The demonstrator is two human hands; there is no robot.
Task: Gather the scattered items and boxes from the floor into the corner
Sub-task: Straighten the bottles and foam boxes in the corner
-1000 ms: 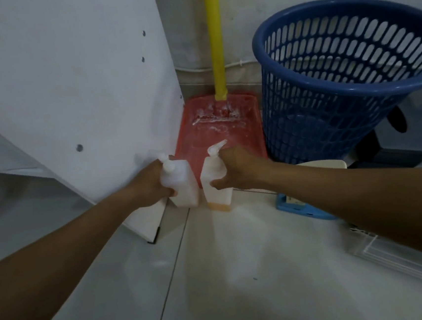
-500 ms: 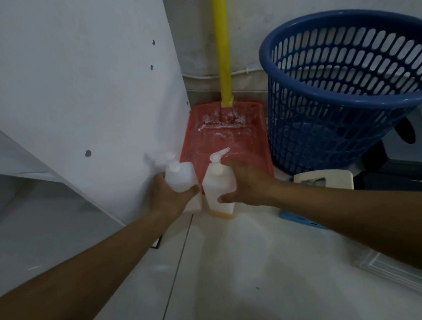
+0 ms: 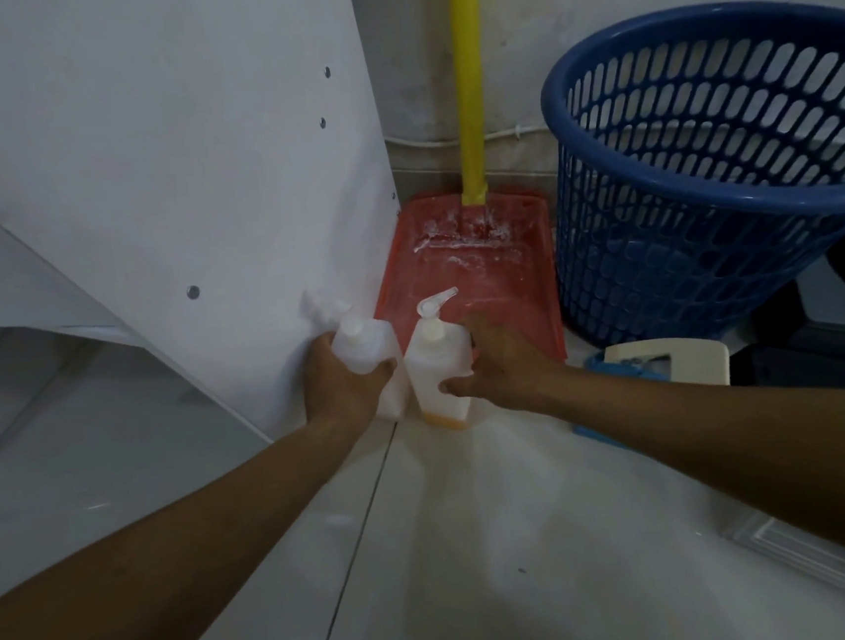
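Two white pump bottles stand side by side on the pale floor, in front of a red dustpan [image 3: 488, 272]. My left hand [image 3: 339, 384] grips the left pump bottle [image 3: 369, 348], which sits close against the white panel. My right hand [image 3: 500, 369] grips the right pump bottle [image 3: 437, 364], which has a thin layer of orange liquid at its base and its nozzle pointing right. The bottles are nearly touching.
A white board [image 3: 165, 189] leans on the left. The dustpan's yellow handle [image 3: 466, 73] rises against the wall. A blue slatted basket [image 3: 711, 173] stands on the right, with a cream and blue item [image 3: 667, 363] and dark objects beside it.
Both hands have carried the bottles a little farther in toward the dustpan and the white board. The left bottle now sits nearer the board.
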